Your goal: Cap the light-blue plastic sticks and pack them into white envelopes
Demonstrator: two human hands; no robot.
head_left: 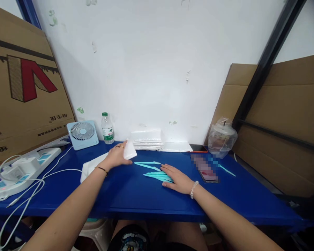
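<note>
My left hand is closed on a small white packet at the left of the middle of the blue table. Its thumb points right, towards two slim turquoise sticks lying apart from the rest. My right hand lies palm down with its fingers stretched, over the right end of a pile of turquoise sticks. Beneath and behind my left forearm lies a white sheet or bag. A stack of white packets stands against the wall.
Left on the table are a power strip with white cables, a blue fan and a water bottle. Right are a phone, a dark red-edged phone, a bagged drink cup and another turquoise stick.
</note>
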